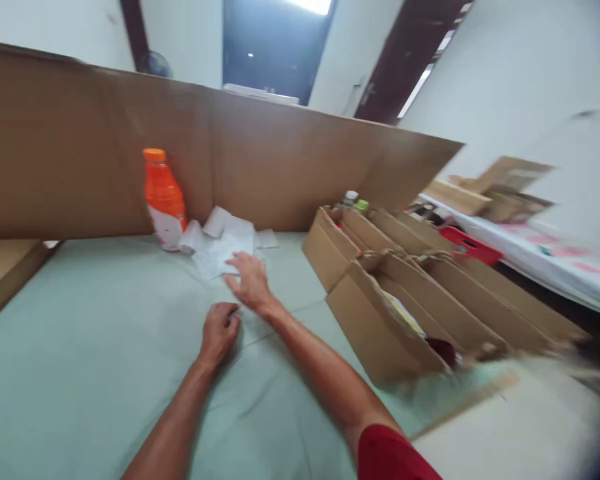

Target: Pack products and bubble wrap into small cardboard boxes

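Note:
My right hand [251,281] reaches forward with its fingers apart, the fingertips over the near edge of some crumpled white tissue paper [226,241]. Whether they touch the paper I cannot tell. Closer to me, my left hand [221,332] rests low over the green-covered table [105,347] with its fingers curled in. A small dark spot shows between its thumb and fingers, too small to name. Just left of the paper stands an orange bottle [165,197] with an orange cap and a whitish label, leaning slightly against the cardboard behind.
A tall cardboard panel [280,160] runs along the back. On the right, open cardboard compartments [380,327] hold several items, among them bottles with a white cap [351,196] and a green cap [362,205]. A cardboard piece [7,267] lies at the left edge.

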A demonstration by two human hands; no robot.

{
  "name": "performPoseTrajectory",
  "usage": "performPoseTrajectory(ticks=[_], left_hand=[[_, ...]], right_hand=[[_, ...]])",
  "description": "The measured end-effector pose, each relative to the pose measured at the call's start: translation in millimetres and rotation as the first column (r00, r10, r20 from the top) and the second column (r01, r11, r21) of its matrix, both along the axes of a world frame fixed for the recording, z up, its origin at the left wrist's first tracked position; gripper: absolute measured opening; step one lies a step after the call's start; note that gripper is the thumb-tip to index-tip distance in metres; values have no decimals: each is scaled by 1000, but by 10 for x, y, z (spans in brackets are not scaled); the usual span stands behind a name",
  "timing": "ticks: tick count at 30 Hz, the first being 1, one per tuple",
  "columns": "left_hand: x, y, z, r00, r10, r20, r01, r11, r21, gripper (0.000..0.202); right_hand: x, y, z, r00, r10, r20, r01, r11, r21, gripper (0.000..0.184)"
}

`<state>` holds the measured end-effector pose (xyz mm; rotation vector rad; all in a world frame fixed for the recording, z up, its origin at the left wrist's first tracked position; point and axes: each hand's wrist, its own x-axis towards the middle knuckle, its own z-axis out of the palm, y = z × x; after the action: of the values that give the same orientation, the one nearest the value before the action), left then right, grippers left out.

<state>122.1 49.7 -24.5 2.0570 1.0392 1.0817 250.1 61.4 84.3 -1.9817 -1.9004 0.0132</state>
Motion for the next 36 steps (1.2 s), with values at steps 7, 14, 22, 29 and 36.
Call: performPoseTrajectory(ticks=[7, 14, 22, 29, 36], left_hand=[[-28, -28, 75, 1000, 10, 24, -11, 999, 46, 25], [-69, -195, 847, 986, 121, 116, -144, 965, 219, 29], [-340, -917, 1479, 984, 118, 131, -154, 936, 318, 30], [-1107, -1574, 928, 967, 229, 113, -229, 973, -17, 49], [-1522, -1895, 448, 968, 242, 71, -220, 948, -229, 55]], right_hand=[[181, -2050, 423, 986, -65, 153, 0, 921, 390, 35], [1182, -2764, 851, 691, -527, 494, 439, 850, 292, 26], [993, -2985, 799, 922, -49, 384, -48, 970, 240, 22], [790, -3165, 678, 953, 291, -80, -230, 870, 436, 46], [874, -3276, -362, 893, 73, -444, 62, 957, 283, 48]])
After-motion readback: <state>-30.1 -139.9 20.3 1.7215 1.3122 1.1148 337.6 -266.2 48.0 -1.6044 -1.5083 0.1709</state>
